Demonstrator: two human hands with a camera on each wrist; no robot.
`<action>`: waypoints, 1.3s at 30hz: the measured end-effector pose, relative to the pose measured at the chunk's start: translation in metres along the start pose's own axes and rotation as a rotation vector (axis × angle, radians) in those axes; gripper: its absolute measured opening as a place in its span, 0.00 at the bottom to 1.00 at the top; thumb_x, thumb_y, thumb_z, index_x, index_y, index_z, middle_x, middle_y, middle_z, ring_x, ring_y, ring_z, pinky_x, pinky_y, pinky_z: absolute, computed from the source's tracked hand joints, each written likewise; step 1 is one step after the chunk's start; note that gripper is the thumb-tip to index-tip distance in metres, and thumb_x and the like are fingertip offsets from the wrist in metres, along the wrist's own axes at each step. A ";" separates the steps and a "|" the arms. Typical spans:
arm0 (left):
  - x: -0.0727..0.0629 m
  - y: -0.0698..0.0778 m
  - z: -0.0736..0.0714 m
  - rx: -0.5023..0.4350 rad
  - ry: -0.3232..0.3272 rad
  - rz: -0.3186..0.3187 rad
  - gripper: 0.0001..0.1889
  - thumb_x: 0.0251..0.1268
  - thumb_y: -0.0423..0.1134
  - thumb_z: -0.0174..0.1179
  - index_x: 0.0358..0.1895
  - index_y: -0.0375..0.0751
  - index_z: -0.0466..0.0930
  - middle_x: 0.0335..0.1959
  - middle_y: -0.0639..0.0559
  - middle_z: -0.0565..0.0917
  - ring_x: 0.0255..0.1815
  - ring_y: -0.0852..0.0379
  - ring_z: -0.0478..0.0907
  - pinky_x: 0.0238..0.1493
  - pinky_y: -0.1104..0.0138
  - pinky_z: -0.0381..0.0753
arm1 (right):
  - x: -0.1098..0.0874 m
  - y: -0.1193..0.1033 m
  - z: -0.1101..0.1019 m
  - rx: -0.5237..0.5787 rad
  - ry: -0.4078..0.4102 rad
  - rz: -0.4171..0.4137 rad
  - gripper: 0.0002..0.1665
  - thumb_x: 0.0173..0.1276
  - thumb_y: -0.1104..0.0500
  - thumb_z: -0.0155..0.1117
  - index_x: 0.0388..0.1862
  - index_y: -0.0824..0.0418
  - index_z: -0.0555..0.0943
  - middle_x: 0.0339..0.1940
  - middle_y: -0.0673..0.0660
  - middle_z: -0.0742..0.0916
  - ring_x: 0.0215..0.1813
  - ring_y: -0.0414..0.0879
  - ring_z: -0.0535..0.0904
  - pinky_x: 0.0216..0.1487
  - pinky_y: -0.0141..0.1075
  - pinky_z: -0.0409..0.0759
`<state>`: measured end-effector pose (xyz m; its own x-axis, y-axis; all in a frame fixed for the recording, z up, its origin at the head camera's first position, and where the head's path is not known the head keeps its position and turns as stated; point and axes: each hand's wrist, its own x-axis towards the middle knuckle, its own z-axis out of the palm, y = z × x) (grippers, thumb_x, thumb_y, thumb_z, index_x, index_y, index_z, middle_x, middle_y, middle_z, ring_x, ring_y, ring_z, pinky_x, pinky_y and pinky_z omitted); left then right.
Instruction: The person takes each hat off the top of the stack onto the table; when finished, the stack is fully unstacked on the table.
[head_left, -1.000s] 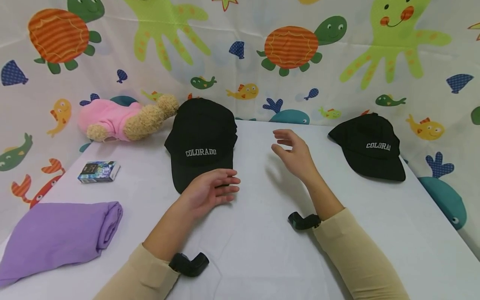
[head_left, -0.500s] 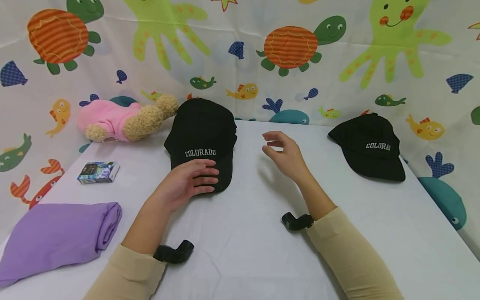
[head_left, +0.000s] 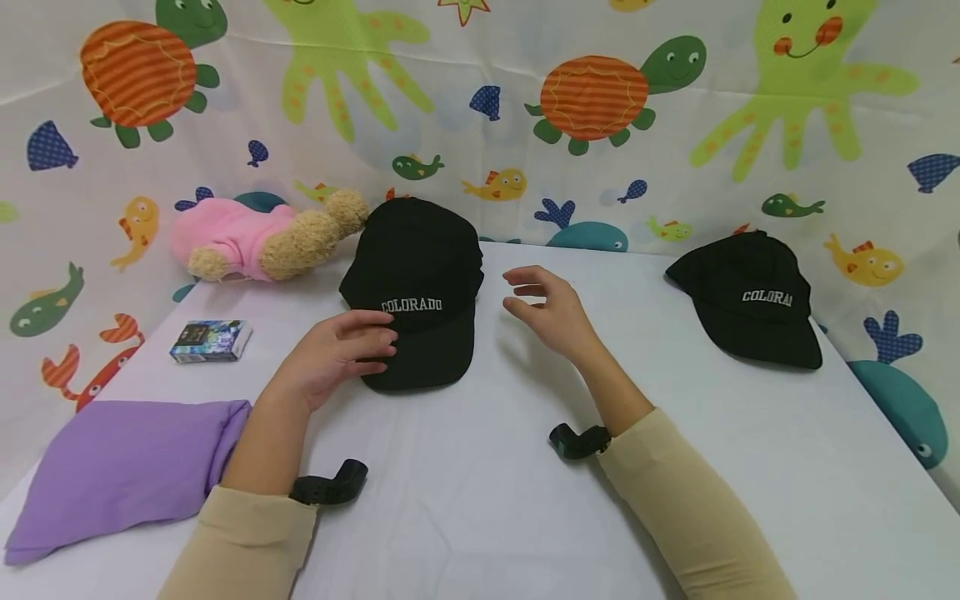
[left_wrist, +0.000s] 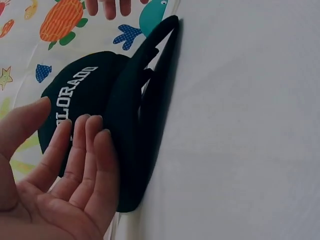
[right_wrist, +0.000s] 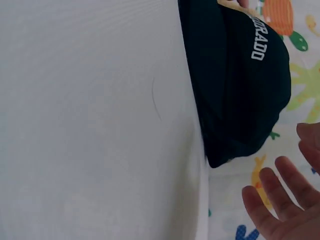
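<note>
Black cap (head_left: 420, 258) between your left hand (head_left: 326, 354) and right hand (head_left: 557, 315); fingers (left_wrist: 76, 155) loosely open, gripping nothing. Uneven pushing from one side could skew it.

Left grip (head_left: 335, 352), right grip (head_left: 550, 310), black cap (head_left: 424, 262) between, purple cloth (head_left: 129, 471)

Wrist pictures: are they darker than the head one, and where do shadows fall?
Head view: bright, with a soft shadow below the right hand on the tabletop; left wrist view: dimmer, the middle black cap losing detail though its white lettering shows; right wrist view: also dim, a soft grey shadow low on the tabletop.
</note>
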<state>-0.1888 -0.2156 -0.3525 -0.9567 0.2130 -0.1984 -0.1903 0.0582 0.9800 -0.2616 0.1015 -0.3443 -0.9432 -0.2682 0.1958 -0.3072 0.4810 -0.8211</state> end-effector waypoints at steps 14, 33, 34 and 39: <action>-0.004 -0.003 -0.011 -0.021 0.104 0.019 0.26 0.77 0.40 0.61 0.70 0.33 0.68 0.47 0.60 0.83 0.47 0.64 0.84 0.49 0.69 0.87 | 0.012 -0.002 0.020 0.046 -0.001 -0.002 0.21 0.74 0.59 0.68 0.64 0.58 0.80 0.64 0.58 0.84 0.67 0.55 0.79 0.70 0.53 0.77; -0.002 -0.004 -0.014 0.089 0.259 -0.156 0.28 0.77 0.41 0.59 0.74 0.35 0.67 0.47 0.58 0.79 0.42 0.66 0.82 0.44 0.70 0.88 | 0.030 -0.003 0.038 0.076 0.037 -0.009 0.23 0.72 0.61 0.68 0.65 0.59 0.81 0.69 0.57 0.81 0.70 0.57 0.77 0.73 0.51 0.74; -0.002 -0.004 -0.014 0.092 0.271 -0.154 0.28 0.77 0.40 0.59 0.75 0.35 0.67 0.46 0.58 0.80 0.41 0.66 0.82 0.43 0.70 0.88 | 0.030 -0.004 0.038 0.077 0.035 -0.009 0.23 0.72 0.61 0.68 0.65 0.58 0.81 0.69 0.57 0.81 0.70 0.57 0.77 0.73 0.51 0.74; -0.001 -0.006 -0.013 0.086 0.339 -0.135 0.28 0.75 0.36 0.59 0.74 0.32 0.67 0.37 0.63 0.81 0.38 0.66 0.82 0.41 0.70 0.89 | 0.032 -0.007 0.041 0.051 0.021 0.006 0.24 0.72 0.60 0.69 0.66 0.56 0.80 0.73 0.57 0.78 0.72 0.57 0.75 0.74 0.53 0.73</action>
<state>-0.1894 -0.2292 -0.3576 -0.9455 -0.1369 -0.2955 -0.3146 0.1483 0.9376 -0.2840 0.0554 -0.3546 -0.9475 -0.2481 0.2015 -0.2955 0.4395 -0.8483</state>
